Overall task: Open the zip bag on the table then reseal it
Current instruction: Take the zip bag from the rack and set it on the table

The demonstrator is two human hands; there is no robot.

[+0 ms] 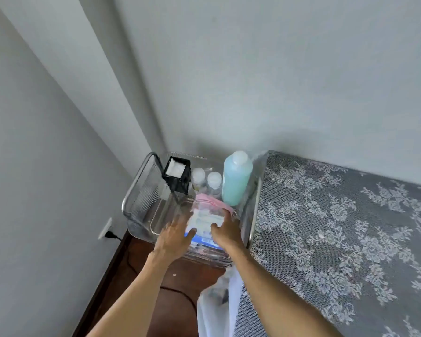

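Grey lace cloth (338,227) covers the big surface on the right, and beside it a wire basket (141,190) carries a teal bottle (236,181), 2 small white-capped bottles (206,180) and a clear tray (170,215). Over that tray, the zip bag (208,215) with its pink seal sits between both hands: left hand (174,235) flat against it, grip apart, right hand (225,231) with its grip clamped on the bag's edge.

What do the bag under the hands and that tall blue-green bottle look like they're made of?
The zip bag looks like thin clear plastic film: its contents show through, and a pink strip runs along its top. The tall bottle seems to be translucent matte plastic, since blue-green liquid shows dimly through its cloudy wall. Motion blur leaves the finer finish uncertain.
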